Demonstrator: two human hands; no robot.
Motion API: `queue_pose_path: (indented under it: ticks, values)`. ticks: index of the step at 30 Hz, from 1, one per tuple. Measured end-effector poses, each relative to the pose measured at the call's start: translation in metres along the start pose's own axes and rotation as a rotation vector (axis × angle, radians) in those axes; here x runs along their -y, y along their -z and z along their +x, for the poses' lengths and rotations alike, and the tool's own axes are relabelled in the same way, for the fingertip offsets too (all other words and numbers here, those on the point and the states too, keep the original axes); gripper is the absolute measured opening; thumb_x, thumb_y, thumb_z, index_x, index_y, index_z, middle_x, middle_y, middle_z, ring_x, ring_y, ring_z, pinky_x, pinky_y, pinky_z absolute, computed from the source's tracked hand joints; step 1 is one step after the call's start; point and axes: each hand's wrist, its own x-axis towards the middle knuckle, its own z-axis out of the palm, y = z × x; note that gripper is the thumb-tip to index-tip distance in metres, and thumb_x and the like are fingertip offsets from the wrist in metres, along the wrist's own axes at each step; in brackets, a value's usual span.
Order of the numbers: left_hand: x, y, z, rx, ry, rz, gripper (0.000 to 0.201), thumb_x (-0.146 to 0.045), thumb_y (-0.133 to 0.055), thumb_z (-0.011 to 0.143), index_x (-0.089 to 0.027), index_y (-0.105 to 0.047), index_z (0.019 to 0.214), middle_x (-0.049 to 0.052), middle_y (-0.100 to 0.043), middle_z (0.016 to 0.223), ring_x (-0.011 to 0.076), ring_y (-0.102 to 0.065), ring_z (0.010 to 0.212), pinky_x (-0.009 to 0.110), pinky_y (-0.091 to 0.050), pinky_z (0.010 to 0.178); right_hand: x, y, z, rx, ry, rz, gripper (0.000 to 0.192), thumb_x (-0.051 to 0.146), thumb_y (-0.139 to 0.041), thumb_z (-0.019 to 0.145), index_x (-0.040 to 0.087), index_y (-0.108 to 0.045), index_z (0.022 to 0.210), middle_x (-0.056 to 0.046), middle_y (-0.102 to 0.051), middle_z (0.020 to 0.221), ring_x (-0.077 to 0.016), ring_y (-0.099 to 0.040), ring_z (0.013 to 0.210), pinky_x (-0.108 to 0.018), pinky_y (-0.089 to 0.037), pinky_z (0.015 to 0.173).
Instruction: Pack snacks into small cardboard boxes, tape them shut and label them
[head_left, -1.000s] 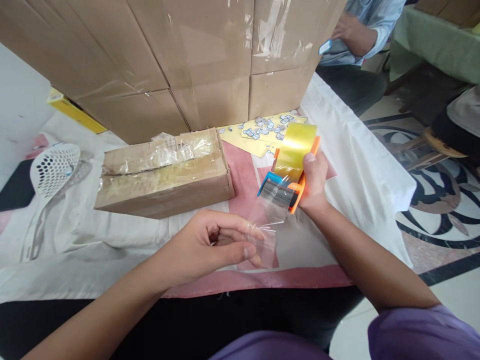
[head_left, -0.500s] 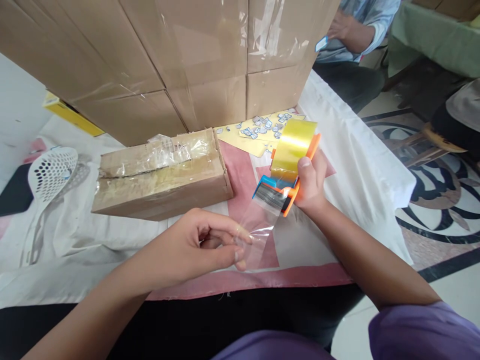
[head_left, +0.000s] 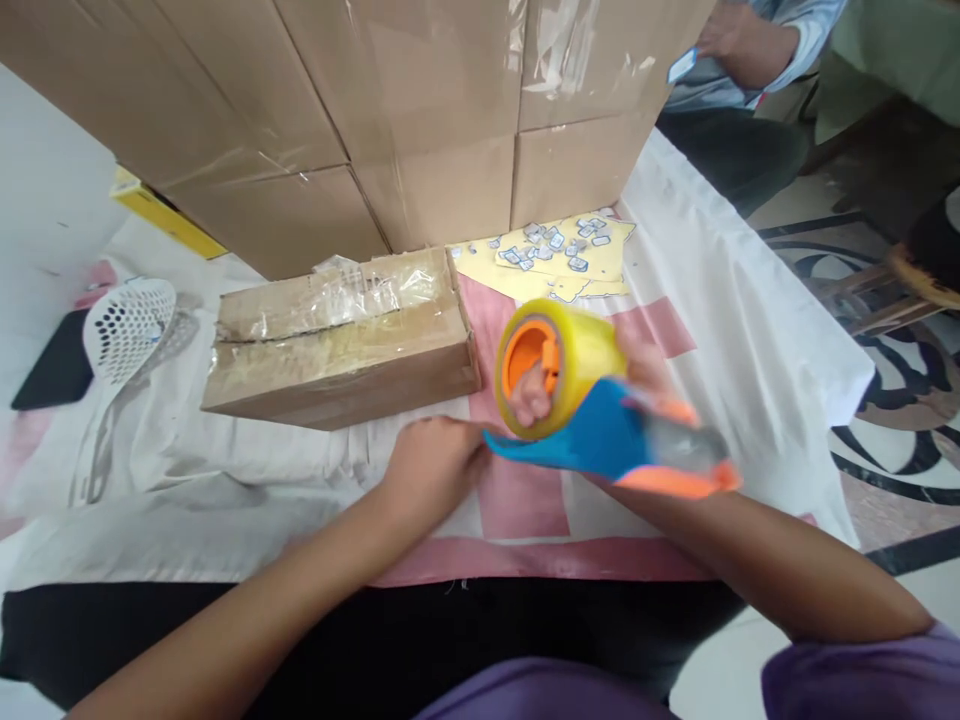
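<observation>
My right hand is wrapped round a tape dispenser, blue and orange, with a wide roll of yellowish tape on it. Some fingertips show through the orange core. The dispenser is smeared by motion, its blue part pointing left. My left hand is closed right at the blue tip, its fingers curled out of sight. Whether it pinches the tip or a strip of tape is hidden. Just beyond it, a taped cardboard box lies on the cloth.
Large stacked cartons stand at the back. Small tags lie on yellow paper. At left are a white slotted ladle, a black flat object and a yellow box. Another person's hand shows at top right.
The right hand has turned the dispenser over, so the roll's open core shows and the blue part points left. The left hand has moved up, its fingers now curled closed.
</observation>
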Motion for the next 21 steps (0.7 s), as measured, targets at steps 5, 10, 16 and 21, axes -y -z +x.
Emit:
queue_pose_path:
  ticks: [5,10,16,21]
  values:
    - [0.000,0.008,0.005,0.011,-0.011,-0.137,0.029,-0.017,-0.056,0.089,-0.024,-0.082,0.099,0.001,-0.080,0.086,0.0187,-0.071,0.075,0.024,-0.047,0.069,0.017,0.009,0.009,-0.150,0.001,0.081,0.061,0.083,-0.045,0.081,0.027,-0.065,0.097,-0.010,-0.068,0.081,-0.0375,-0.069,0.094,-0.054,-0.061,0.070]
    - [-0.015,0.008,0.001,0.102,0.086,-0.464,0.019,-0.025,-0.066,0.087,-0.021,-0.082,0.098,0.004,-0.081,0.096,0.0222,-0.074,0.092,0.028,-0.055,0.082,0.013,0.033,0.033,-0.283,0.132,-0.022,0.045,0.067,-0.068,0.081,0.024,-0.067,0.094,-0.007,-0.070,0.082,-0.0315,-0.072,0.088,-0.046,-0.062,0.072]
    - [-0.020,0.021,-0.004,0.129,0.122,-0.603,0.022,-0.037,-0.073,0.087,-0.017,-0.079,0.082,0.005,-0.077,0.074,0.0168,-0.072,0.073,0.023,-0.053,0.069,-0.008,0.084,0.073,-0.334,0.314,-0.276,0.051,0.053,-0.087,0.070,0.026,-0.064,0.106,-0.009,-0.074,0.109,-0.0301,-0.070,0.108,-0.051,-0.057,0.096]
    - [-0.025,0.036,-0.011,0.059,0.026,-0.669,0.021,-0.035,-0.075,0.086,-0.018,-0.077,0.074,0.002,-0.075,0.067,0.0148,-0.070,0.067,0.021,-0.051,0.065,-0.032,0.110,0.101,-0.351,0.308,-0.241,0.065,0.048,-0.090,0.066,0.026,-0.057,0.119,-0.011,-0.072,0.124,-0.0280,-0.068,0.116,-0.050,-0.055,0.102]
